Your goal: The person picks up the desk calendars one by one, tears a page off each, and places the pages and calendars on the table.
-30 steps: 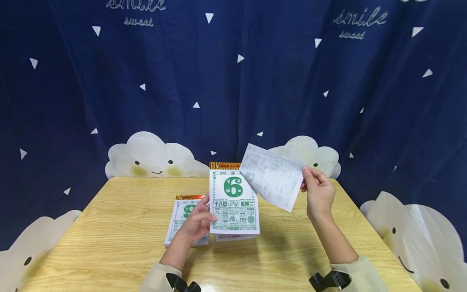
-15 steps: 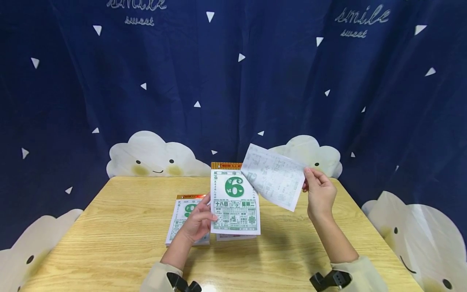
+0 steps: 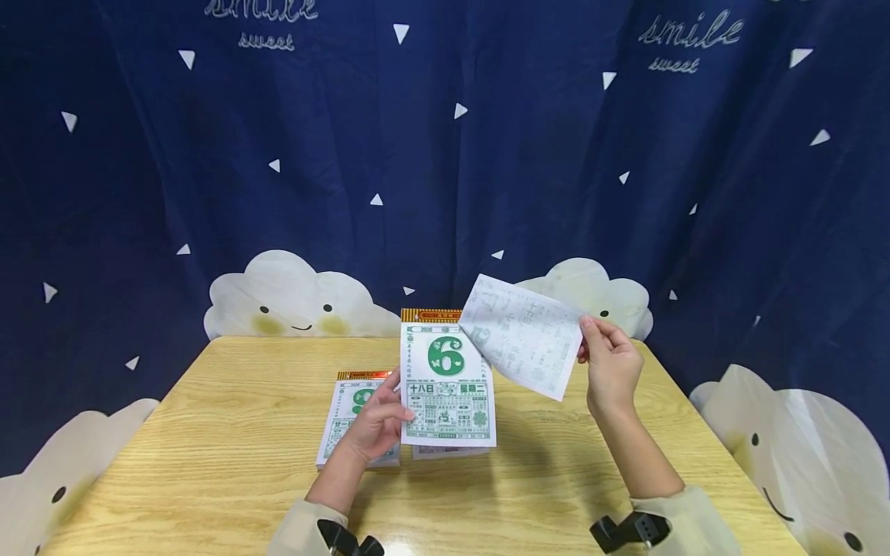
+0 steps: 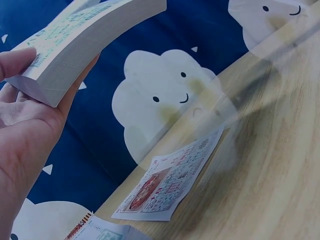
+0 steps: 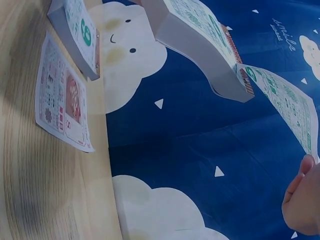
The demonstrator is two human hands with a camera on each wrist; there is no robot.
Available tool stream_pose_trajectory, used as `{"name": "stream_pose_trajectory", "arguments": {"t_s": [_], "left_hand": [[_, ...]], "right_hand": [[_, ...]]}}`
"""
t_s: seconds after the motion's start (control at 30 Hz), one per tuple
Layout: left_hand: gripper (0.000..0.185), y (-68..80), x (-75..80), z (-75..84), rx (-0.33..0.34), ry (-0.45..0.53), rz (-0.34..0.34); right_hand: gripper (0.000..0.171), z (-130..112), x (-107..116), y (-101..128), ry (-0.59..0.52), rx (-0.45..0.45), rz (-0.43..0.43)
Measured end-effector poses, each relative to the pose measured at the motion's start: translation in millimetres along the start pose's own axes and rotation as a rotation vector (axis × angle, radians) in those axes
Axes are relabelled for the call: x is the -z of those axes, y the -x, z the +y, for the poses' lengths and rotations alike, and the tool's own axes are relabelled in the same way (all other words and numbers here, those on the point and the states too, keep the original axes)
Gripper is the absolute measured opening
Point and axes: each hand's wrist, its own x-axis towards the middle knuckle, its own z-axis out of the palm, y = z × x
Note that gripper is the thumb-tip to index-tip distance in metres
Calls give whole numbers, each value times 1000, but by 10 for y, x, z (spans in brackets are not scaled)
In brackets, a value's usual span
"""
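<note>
My left hand (image 3: 378,423) grips a thick tear-off calendar pad (image 3: 447,382) by its lower left corner and holds it above the table; its front page shows a green 6. In the left wrist view the pad (image 4: 82,40) bends over my left hand (image 4: 22,100). My right hand (image 3: 606,363) pinches the edge of a thin calendar sheet (image 3: 523,335) that is lifted away from the pad's top right. The right wrist view shows the pad (image 5: 200,42), the sheet (image 5: 282,102) and my right hand (image 5: 302,200) at the bottom right.
A second calendar pad (image 3: 351,413) lies on the wooden table (image 3: 208,463) left of the held one. A loose printed sheet (image 4: 172,177) lies flat under the held pad. A dark blue curtain (image 3: 445,154) with cloud shapes hangs behind the table.
</note>
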Motion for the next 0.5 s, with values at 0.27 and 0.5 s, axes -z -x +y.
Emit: {"name": "stream_pose_trajectory", "arguments": {"t_s": [0.27,0.5], "left_hand": [[75,2,1,-6,3,-7,-4],[75,24,13,4,-8,-9,-6]], "right_hand": [[9,13,0,-19,-3,-3,16],[8,13,13,-23,-20,-8,17]]}}
